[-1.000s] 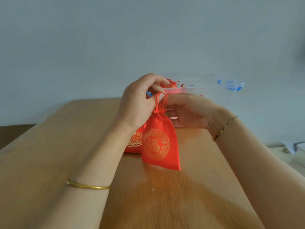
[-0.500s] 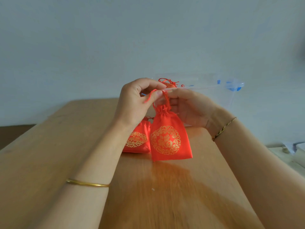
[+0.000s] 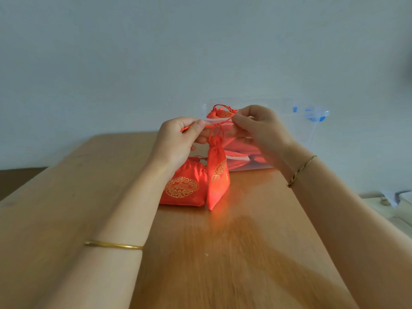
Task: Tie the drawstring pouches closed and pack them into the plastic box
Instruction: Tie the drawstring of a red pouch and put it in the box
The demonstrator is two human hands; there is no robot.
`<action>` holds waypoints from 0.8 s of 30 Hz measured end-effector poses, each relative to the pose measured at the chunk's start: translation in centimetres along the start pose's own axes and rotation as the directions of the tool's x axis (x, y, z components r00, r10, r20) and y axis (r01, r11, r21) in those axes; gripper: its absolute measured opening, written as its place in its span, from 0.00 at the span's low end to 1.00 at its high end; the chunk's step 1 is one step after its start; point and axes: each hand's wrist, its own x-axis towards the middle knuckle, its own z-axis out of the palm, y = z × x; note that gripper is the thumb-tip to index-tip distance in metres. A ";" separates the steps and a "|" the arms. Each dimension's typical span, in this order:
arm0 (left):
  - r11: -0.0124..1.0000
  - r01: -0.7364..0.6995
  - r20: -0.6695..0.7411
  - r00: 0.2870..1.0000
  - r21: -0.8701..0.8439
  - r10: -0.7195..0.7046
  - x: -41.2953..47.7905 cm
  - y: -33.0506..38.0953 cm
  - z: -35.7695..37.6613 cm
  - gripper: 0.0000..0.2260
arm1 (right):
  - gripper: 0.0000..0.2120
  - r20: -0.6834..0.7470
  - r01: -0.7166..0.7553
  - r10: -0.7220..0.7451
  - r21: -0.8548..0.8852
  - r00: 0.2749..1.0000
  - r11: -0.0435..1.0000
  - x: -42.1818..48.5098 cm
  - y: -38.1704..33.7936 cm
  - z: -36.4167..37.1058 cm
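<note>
A red drawstring pouch (image 3: 217,175) with a gold emblem hangs above the table, turned edge-on, its neck gathered tight. My left hand (image 3: 178,141) pinches one red cord end and my right hand (image 3: 260,128) pinches the other, the cord stretched level between them. A second red pouch (image 3: 182,188) lies on the table just left of the hanging one. Behind my hands stands the clear plastic box (image 3: 310,132), and more red pouches (image 3: 219,113) show over its rim and through its wall.
The wooden table (image 3: 66,208) runs from the near edge to the pale wall. A clear lid with blue clips (image 3: 316,114) rests at the box's right. Low clutter (image 3: 392,199) sits beyond the table's right edge.
My hands have drawn apart, pulling the cords sideways. The held pouch's neck has cinched shut and the pouch has turned from face-on to edge-on.
</note>
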 end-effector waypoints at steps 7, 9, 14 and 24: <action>0.990 0.077 -0.094 0.993 0.116 -0.066 0.6 -0.6 -0.4 0.18 | 0.07 0.004 -0.136 0.136 0.095 0.991 0.986 0.0 0.2 -1.1; 0.985 0.126 -0.116 0.987 0.122 -0.112 0.6 -0.7 -0.4 0.22 | 0.07 0.017 -0.199 0.200 0.176 0.980 0.964 0.1 0.3 -1.4; 0.958 0.221 -0.203 0.962 0.183 -0.183 0.7 -1.4 -1.0 0.28 | 0.10 0.000 -0.237 0.239 0.130 0.971 0.963 0.3 0.5 -2.1; 0.835 0.213 -0.048 0.960 -0.508 -0.274 0.4 -0.4 1.1 0.26 | 0.08 0.022 0.026 -0.015 -0.898 1.000 0.439 0.6 2.4 -2.1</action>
